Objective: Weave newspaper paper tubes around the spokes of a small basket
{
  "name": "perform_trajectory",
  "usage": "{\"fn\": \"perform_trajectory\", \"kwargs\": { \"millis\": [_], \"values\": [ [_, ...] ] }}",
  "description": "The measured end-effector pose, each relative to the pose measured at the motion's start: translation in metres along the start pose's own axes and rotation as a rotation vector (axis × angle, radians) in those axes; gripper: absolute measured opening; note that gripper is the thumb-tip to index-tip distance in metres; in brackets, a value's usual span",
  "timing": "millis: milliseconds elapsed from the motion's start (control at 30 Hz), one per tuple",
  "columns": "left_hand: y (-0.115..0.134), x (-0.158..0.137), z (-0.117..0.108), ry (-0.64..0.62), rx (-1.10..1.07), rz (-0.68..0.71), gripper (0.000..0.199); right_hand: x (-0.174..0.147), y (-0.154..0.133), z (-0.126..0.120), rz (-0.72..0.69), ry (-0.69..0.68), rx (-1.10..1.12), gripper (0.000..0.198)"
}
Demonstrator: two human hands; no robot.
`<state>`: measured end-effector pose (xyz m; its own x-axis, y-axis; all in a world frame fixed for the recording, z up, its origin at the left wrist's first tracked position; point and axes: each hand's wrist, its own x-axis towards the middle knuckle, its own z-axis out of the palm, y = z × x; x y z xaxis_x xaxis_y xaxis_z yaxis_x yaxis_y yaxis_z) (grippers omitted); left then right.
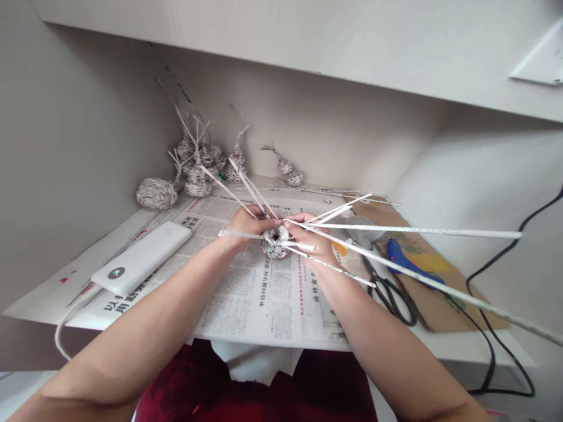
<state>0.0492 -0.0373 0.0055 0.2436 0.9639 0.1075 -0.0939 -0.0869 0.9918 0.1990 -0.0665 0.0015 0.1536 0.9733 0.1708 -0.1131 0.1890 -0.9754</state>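
Between my hands is a small round woven paper ball (275, 245) with a dark hole at its top. Rolled paper sticks (413, 230) fan out from it, the longest reaching far to the right. My left hand (247, 225) is closed, thumb and fingers pinching at the ball's upper edge where the sticks come out. On the other side, my right hand (310, 234) pinches the sticks close to my left fingertips. Some of its fingers are hidden behind the sticks. Newspaper (246, 299) lies under the ball.
Several woven paper gourds (199, 179) stand at the back left, a smaller one (290, 173) farther right. A white power bank (143, 258) with a cable lies left. Black scissors (393, 299), a blue-handled tool (409, 264) and cardboard (448, 305) lie right. A board (281, 35) overhangs the back.
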Motion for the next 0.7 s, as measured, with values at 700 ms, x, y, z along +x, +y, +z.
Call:
{"fn": "perform_trajectory", "kwargs": {
  "millis": [700],
  "values": [
    [-0.008, 0.006, 0.005, 0.357, 0.091, 0.185, 0.023, 0.006, -0.018, -0.005, 0.050, 0.145, 0.382, 0.034]
  ]
}}
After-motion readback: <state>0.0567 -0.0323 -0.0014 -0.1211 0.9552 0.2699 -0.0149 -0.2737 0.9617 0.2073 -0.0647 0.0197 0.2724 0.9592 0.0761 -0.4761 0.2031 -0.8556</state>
